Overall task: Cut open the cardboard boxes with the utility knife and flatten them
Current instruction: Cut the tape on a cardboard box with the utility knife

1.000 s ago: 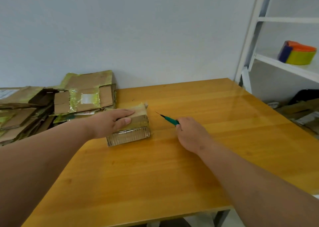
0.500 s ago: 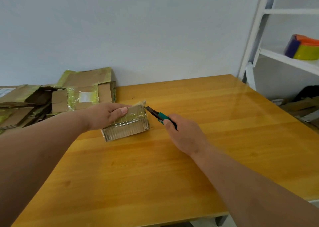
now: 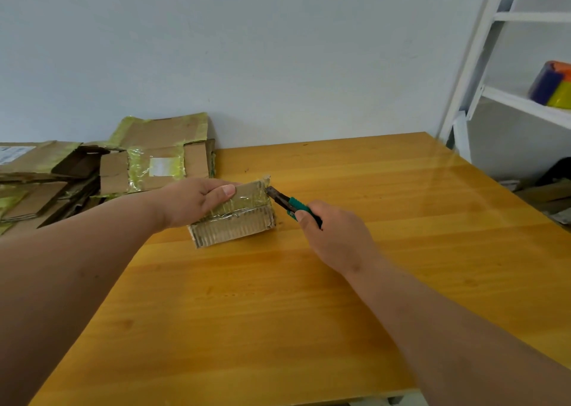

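A small cardboard box (image 3: 238, 220) wrapped in clear, yellowish tape lies on the wooden table (image 3: 278, 313), its corrugated side facing me. My left hand (image 3: 197, 201) rests on its top left part, thumb pressed along the upper face and fingers over the far edge. My right hand (image 3: 333, 235) grips the green-handled utility knife (image 3: 290, 204). The dark blade end touches the box's upper right corner.
A pile of flattened cardboard boxes (image 3: 92, 177) with yellow-green tape lies at the table's left, against the wall. A white shelf unit (image 3: 500, 90) stands at the right with coloured tape rolls (image 3: 553, 87). More cardboard (image 3: 547, 195) lies below the shelf.
My right hand has brought the knife leftward from a gap beside the box until the blade touches its right corner. My left hand has turned the box slightly and stays on top.
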`<state>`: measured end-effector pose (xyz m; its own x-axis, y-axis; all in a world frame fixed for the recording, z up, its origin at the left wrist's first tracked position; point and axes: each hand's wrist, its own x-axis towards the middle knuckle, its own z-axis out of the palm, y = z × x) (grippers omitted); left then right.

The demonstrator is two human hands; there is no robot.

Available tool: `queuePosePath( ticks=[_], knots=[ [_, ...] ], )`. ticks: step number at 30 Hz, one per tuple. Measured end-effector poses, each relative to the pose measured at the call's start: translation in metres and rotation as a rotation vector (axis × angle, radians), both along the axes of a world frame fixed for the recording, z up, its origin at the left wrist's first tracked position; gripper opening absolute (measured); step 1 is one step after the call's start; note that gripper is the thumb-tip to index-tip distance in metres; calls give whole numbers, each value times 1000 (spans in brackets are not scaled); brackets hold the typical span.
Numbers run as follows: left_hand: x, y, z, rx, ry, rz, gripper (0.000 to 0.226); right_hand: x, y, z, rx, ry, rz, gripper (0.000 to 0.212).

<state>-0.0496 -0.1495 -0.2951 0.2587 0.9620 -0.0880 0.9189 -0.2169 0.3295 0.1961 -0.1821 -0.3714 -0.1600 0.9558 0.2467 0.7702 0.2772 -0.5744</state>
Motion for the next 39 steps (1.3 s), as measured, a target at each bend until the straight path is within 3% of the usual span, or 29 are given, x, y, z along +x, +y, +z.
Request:
queuePosePath(
  ticks=[8, 28, 39],
  knots=[
    [-3, 3, -3, -14, -43, -20, 47, -3, -5, -6, -3, -28, -36, 32],
    [-7, 4, -1, 5, -33, -18, 48, 3, -25, -6, -46, -303, -104, 37],
    [-3, -2, 5, -69, 84, -43, 49, 11, -23, 0, -57, -219, -136, 35]
  ],
)
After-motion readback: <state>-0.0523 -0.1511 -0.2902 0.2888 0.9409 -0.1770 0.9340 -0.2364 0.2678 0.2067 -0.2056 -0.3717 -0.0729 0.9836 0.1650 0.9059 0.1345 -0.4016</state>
